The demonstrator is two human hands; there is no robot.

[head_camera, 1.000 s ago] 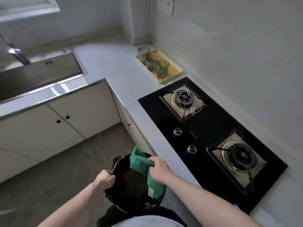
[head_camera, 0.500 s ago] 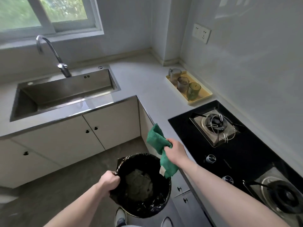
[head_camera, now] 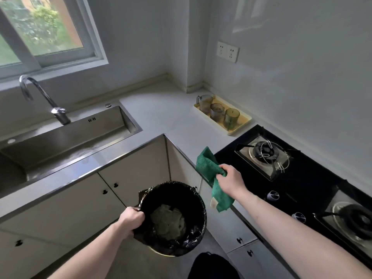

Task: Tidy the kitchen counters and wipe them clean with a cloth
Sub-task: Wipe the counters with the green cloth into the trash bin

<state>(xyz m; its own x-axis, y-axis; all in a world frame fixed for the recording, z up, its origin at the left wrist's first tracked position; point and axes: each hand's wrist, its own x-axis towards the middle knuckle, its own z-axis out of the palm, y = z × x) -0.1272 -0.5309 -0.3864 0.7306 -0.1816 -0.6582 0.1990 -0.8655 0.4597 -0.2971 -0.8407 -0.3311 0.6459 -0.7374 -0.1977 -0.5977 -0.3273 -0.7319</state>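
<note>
- Down low, the left hand (head_camera: 131,218) is clenched tight on the rim of a bin (head_camera: 172,218) lined with a black bag, holding it off the floor in front of the cabinets (head_camera: 84,198); pale crumpled rubbish (head_camera: 168,220) sits inside.
- Just right of it, the right hand (head_camera: 231,181) is fisted around a green cloth (head_camera: 210,168), which bunches above the knuckles and dangles below, right at the counter (head_camera: 161,115) edge.
- Beyond that hand, the black gas hob (head_camera: 308,178) with two burners and two knobs.
- Further back, a yellow tray (head_camera: 244,119) carries three glass cups (head_camera: 217,109) in a row, near the wall.
- Over left, the steel sink (head_camera: 66,141) and curved tap (head_camera: 40,97), set under the window (head_camera: 46,31).
- On the far wall, a double socket (head_camera: 227,51).
</note>
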